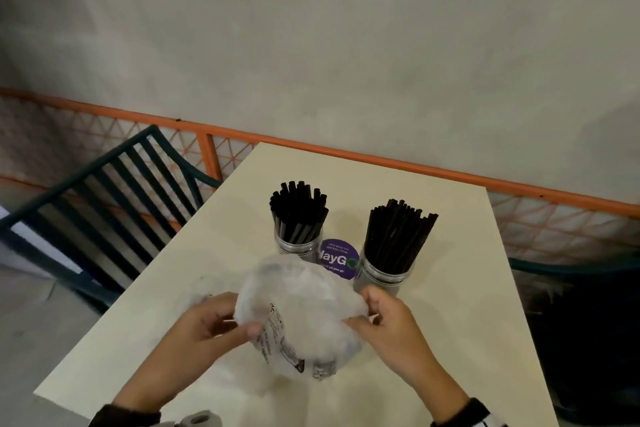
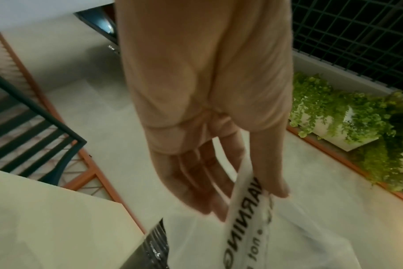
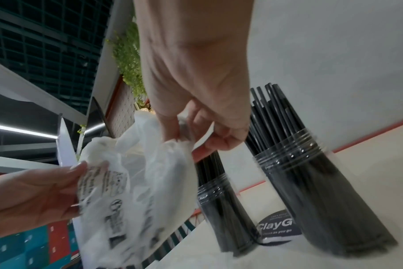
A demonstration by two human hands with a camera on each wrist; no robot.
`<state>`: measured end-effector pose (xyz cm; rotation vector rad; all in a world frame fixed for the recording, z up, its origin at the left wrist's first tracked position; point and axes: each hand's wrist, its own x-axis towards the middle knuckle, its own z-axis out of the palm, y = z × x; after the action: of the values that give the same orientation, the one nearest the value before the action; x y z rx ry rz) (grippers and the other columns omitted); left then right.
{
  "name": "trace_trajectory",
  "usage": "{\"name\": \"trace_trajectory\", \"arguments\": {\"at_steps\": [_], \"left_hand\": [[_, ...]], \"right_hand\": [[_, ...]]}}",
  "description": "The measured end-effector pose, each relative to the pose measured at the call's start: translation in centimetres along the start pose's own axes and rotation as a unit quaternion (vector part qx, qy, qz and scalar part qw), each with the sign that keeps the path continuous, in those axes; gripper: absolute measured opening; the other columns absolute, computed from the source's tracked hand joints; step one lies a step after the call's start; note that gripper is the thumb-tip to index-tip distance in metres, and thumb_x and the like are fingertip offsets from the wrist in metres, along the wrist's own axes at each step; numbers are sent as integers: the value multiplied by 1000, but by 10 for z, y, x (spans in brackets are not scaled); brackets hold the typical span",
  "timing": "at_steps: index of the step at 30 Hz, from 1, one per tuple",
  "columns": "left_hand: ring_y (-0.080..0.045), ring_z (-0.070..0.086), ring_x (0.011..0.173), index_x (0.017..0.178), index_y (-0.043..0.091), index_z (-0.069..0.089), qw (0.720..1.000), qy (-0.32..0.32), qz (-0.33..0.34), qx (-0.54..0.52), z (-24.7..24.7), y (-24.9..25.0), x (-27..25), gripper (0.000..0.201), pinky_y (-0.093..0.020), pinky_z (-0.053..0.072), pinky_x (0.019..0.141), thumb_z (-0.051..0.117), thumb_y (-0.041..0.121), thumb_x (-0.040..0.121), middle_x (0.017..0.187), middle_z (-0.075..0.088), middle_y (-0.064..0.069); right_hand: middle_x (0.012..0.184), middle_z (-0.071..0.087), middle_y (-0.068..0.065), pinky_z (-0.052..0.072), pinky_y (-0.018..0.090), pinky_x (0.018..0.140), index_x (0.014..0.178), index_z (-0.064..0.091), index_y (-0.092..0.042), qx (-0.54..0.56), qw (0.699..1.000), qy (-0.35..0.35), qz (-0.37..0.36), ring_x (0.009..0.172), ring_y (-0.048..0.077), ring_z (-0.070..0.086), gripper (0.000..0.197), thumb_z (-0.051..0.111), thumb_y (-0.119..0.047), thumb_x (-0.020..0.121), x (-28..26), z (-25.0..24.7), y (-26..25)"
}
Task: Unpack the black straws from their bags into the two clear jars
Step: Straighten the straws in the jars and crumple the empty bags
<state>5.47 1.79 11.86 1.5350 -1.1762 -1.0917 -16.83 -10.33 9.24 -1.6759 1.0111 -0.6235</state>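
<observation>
Two clear jars stand on the cream table, each full of upright black straws: the left jar [image 1: 298, 246] [image 3: 225, 205] and the right jar [image 1: 386, 276] [image 3: 315, 191]. In front of them I hold a crumpled white plastic bag [image 1: 304, 315] [image 2: 265, 242] [image 3: 136, 172] with black printed warning text, lifted above the table. My left hand [image 1: 221, 319] [image 2: 242, 198] pinches its left edge between thumb and fingers. My right hand [image 1: 377, 312] [image 3: 196, 138] pinches its right edge, close to the right jar. No straws show inside the bag.
A round purple sticker [image 1: 337, 258] lies on the table [image 1: 450, 253] between the jars. A dark slatted chair [image 1: 104, 201] stands at the left, an orange railing [image 1: 415, 166] runs behind, and a dark shape [image 1: 588, 322] sits at the right.
</observation>
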Motion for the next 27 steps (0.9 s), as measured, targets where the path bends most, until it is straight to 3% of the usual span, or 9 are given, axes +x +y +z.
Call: {"name": "trace_trajectory", "arguments": {"at_steps": [2, 4, 7, 9, 12, 16, 22, 25, 27], "left_hand": [[-23, 68, 73, 74, 16, 72, 994, 103, 17, 5, 0, -3, -6, 13, -23, 56, 68, 76, 26, 67, 78, 69, -15], [-7, 57, 54, 69, 17, 63, 956, 274, 30, 100, -4, -13, -8, 23, -9, 42, 49, 68, -5, 72, 63, 56, -14], [-12, 44, 63, 65, 19, 49, 886, 399, 27, 234, -10, -25, -9, 38, -16, 35, 56, 56, -18, 69, 63, 45, -10], [-17, 45, 63, 65, 20, 47, 894, 388, -4, 224, -18, -38, -7, 36, -19, 35, 58, 55, -14, 72, 69, 50, -11], [-18, 45, 51, 72, 18, 52, 948, 285, -65, 125, -40, -49, -8, 19, -23, 35, 51, 57, 4, 84, 74, 59, -10], [-21, 66, 65, 93, 9, 68, 983, 115, -117, -83, -73, -48, -11, 16, -26, 53, 62, 59, 21, 86, 85, 70, -13], [-16, 60, 68, 81, 7, 73, 989, 53, -105, -93, -105, -63, 5, 67, -25, 50, 72, 85, 55, 36, 73, 67, -12], [-23, 49, 66, 64, -1, 54, 992, 16, -89, -89, -112, -63, 17, 50, -32, 42, 71, 85, 36, 51, 67, 51, -13], [-20, 47, 57, 57, 6, 45, 996, 67, -49, -37, -119, -64, 25, 29, -20, 40, 59, 72, 9, 68, 58, 49, -5]], "right_hand": [[54, 49, -7, 34, 13, 48, 61, 46, -23, -36, 996, 80, -6, 51, 3, 41, 33, 68, -2, 73, 0, 6, 6], [53, 37, -5, 29, 15, 44, 60, 38, -18, -42, 984, 171, -27, 50, 7, 35, 36, 58, 10, 70, 3, 12, 11], [54, 30, -4, 24, 14, 42, 59, 31, -17, 1, 979, 200, -35, 47, 6, 29, 41, 47, 20, 66, 9, 25, 8], [57, 34, 0, 28, 13, 47, 60, 34, -12, 41, 988, 149, 3, 51, 3, 31, 34, 46, 17, 71, 16, 33, 6], [79, 62, 13, 50, 31, 60, 86, 55, -1, 170, 983, -8, 76, 74, 23, 58, 10, 60, -1, 77, 23, 35, 0], [111, 67, 20, 55, 35, 84, 117, 56, -5, 363, 913, -153, 104, 107, 34, 62, 54, 73, -10, 67, 23, 34, -2], [97, 71, 15, 57, 32, 71, 106, 59, -1, 317, 936, -94, 124, 89, 27, 68, 51, 77, -15, 60, 30, 82, -11], [92, 73, 4, 56, 28, 69, 102, 62, -12, 242, 962, -55, 118, 85, 19, 69, 36, 65, -11, 67, 33, 110, -21], [80, 69, -5, 50, 13, 62, 90, 62, -19, 106, 990, 57, 78, 73, 9, 65, 24, 57, -5, 71, 36, 118, -24]]}}
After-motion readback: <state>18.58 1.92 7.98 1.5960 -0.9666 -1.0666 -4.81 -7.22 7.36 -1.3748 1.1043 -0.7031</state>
